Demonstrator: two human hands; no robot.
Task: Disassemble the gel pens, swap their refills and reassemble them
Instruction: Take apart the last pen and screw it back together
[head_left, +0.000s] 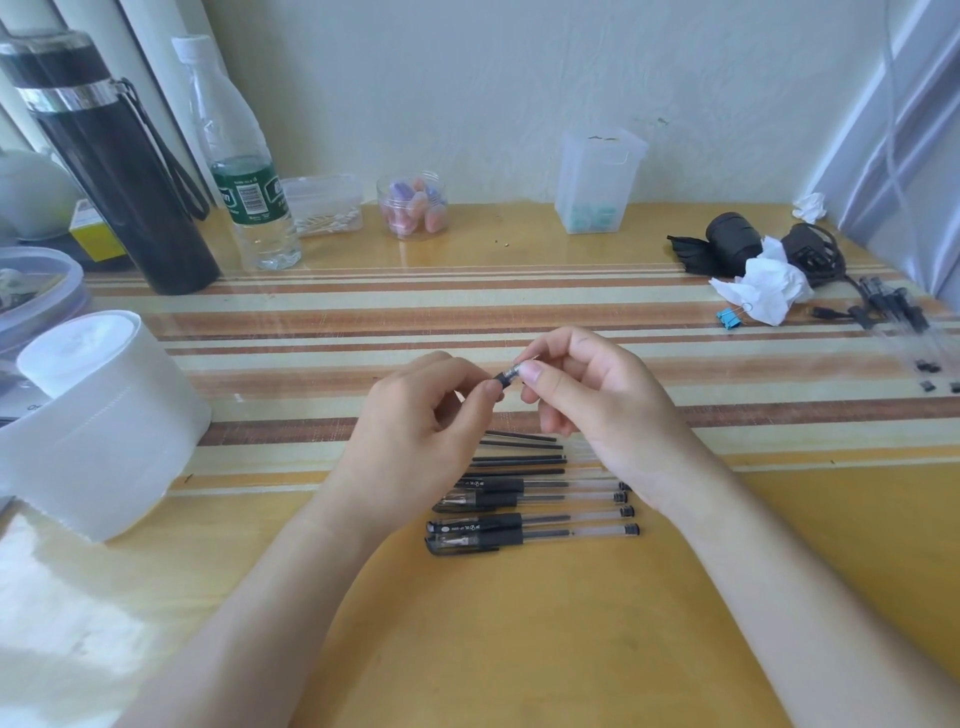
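Observation:
Both hands meet above the middle of the table on one gel pen (508, 376), of which only a short black grip and clear tip section show between the fingertips. My left hand (415, 421) pinches the black end; my right hand (587, 395) pinches the clear end. The remainder of that pen is hidden by my fingers. Below the hands, several whole black-capped gel pens (530, 522) lie side by side on the table, and several loose black refills (524, 452) lie just behind them.
A roll of white tissue (98, 421) stands at the left. A black flask (109, 161), a water bottle (244, 171) and small plastic jars (413, 205) line the back. Crumpled tissue (763, 291), a blue binder clip (729, 318) and more pen parts (893, 312) lie at right.

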